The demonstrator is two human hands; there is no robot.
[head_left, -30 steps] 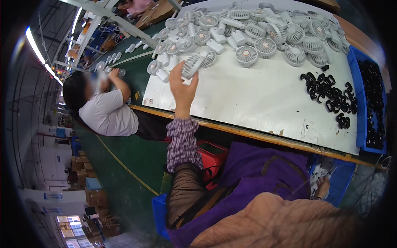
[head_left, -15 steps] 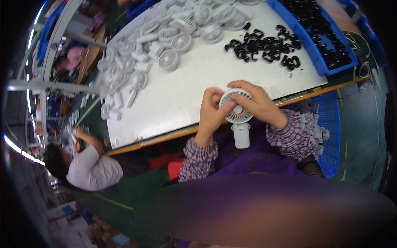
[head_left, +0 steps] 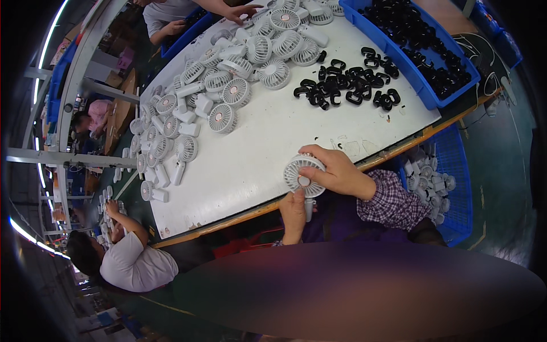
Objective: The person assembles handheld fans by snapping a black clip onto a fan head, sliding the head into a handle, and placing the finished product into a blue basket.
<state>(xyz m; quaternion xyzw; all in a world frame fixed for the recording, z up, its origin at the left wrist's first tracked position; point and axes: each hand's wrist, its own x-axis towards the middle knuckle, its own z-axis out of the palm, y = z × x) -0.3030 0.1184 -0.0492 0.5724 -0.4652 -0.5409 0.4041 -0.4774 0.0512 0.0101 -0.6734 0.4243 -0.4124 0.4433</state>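
A white handheld fan is held at the near edge of the white table, its round grille facing up. My right hand closes round the right side of the grille, with the thumb lying across the front near the hub. Below the grille, my left hand grips the fan where the head meets the handle; part of the handle shows beside that hand. Farther off on the table lie many similar white fans in a heap and a scatter of small black looped plastic parts.
A blue tray of black parts stands at the table's right. Below the right edge is a blue basket holding white fans. A co-worker's hand reaches to the far side of the heap. Another person in a pale shirt sits at left.
My left hand has moved from the grille's left side down to the fan's neck. The view has shifted, and a co-worker's arms now show at the far side.
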